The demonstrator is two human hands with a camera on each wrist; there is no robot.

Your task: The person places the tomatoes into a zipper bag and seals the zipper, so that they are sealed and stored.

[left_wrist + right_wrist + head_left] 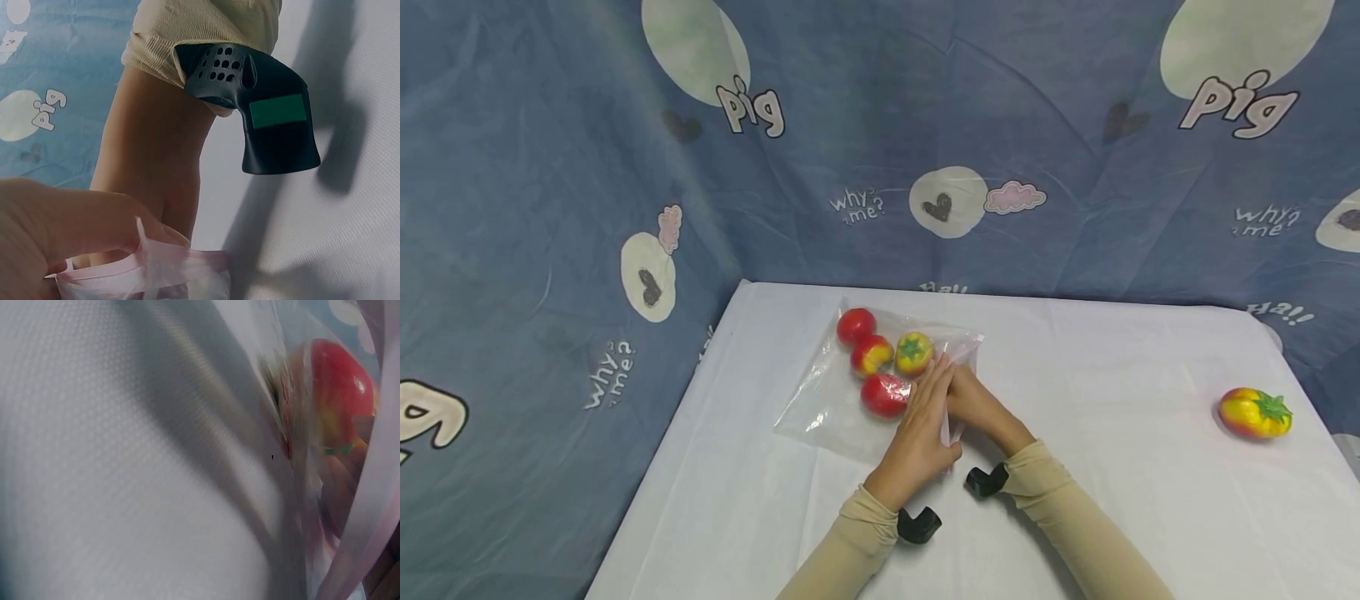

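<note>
A clear plastic bag (pixel 823 408) with a pink-edged mouth lies on the table. Through its film show two red tomatoes (pixel 856 327), a red-yellow fruit (pixel 868 357) and a yellow bell pepper (pixel 914 353) with a green top. My left hand (pixel 917 437) lies across the mouth; in the left wrist view its thumb pinches the pink edge (pixel 125 272). My right hand (pixel 973 398) reaches in at the mouth, its fingers mostly hidden by the left hand. In the right wrist view, fingers (pixel 340 481) touch a red-yellow fruit (pixel 340 394) behind the film; I cannot tell whether they grip it.
Another red-yellow bell pepper (pixel 1255 414) lies alone near the table's right edge. The white-covered table (pixel 1097 400) ends at a blue printed curtain (pixel 850 108) at the back and left. Black mounts (pixel 919 526) stick out from both wrists.
</note>
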